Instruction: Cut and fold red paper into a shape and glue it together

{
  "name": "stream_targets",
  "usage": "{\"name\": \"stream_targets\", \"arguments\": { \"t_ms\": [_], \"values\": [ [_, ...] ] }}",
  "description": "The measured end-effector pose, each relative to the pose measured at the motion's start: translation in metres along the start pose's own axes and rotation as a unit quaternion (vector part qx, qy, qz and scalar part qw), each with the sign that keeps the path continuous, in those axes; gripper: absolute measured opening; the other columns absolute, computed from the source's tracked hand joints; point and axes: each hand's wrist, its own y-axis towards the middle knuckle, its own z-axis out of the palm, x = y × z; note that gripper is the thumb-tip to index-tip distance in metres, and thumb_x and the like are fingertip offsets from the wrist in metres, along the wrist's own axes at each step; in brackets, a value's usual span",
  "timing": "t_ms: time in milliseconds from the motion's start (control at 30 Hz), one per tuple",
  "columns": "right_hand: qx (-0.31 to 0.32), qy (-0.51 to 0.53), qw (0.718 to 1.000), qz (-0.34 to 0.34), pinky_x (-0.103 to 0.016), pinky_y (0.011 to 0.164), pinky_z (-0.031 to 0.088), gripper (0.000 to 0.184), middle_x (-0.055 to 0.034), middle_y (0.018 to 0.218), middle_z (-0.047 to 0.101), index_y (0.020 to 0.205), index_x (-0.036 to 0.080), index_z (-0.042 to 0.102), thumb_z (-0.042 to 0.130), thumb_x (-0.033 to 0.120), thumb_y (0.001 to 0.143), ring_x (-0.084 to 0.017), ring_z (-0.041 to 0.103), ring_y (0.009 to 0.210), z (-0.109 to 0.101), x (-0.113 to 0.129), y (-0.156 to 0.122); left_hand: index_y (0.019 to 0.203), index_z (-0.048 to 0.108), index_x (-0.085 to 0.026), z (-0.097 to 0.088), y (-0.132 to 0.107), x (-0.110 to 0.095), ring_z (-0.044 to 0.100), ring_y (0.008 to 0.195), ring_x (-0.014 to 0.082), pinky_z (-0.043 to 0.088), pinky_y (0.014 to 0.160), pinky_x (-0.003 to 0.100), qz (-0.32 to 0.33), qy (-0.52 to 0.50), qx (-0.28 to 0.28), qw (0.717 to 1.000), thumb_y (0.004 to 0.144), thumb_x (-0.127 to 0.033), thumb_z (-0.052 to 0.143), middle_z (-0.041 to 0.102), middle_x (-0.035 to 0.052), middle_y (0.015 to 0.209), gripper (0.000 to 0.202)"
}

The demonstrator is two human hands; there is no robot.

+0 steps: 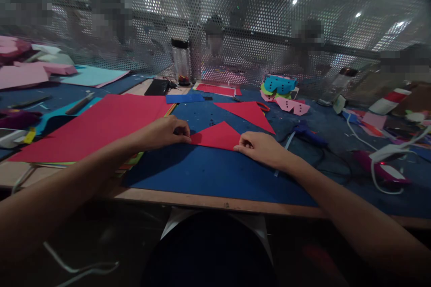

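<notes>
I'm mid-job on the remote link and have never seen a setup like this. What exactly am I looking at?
No machine here: a person works bare-handed, and this single picture comes from a camera on their head, looking forward and down. The left hand and right hand hold a small red paper piece by its near corners, over a blue work surface. Just beyond lies a red triangle. On the left, a large red sheet covers other sheets. On the right is a blue tool, apparently a glue gun.

2 lidded bottles [182, 63] near perforated screen [249, 22]; blue glue gun [309, 134], right.
</notes>
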Motion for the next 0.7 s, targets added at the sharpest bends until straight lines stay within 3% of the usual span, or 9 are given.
{"name": "stream_targets", "arguments": {
  "t_ms": [133,700],
  "values": [
    [-0.003,-0.006,1.0,-0.001,-0.028,0.065,0.035,0.029,-0.0029,0.086,0.072,0.082,0.02,0.065,0.063,0.044,0.098,-0.017,0.061,0.075,0.0006,-0.0008,-0.0001,0.087,0.076,-0.022,-0.0025,0.0008,-0.0005,0.065,0.081,0.0215,0.044,0.067,0.029,-0.037,0.01,0.034,0.999,0.088,-0.043,0.066,0.074,0.005,0.087,0.024],
    [-0.002,-0.027,0.999,-0.018,-0.028,0.064,0.034,0.03,-0.0032,0.086,0.071,0.081,0.02,0.063,0.062,0.045,0.099,-0.016,0.06,0.074,0.002,-0.0042,0.0007,0.087,0.074,-0.022,-0.0042,-0.0006,0.008,0.066,0.076,0.0215,0.045,0.067,0.031,-0.061,-0.009,0.043,0.997,0.087,-0.049,0.069,0.073,0.0045,0.081,0.028]
  ]
}}
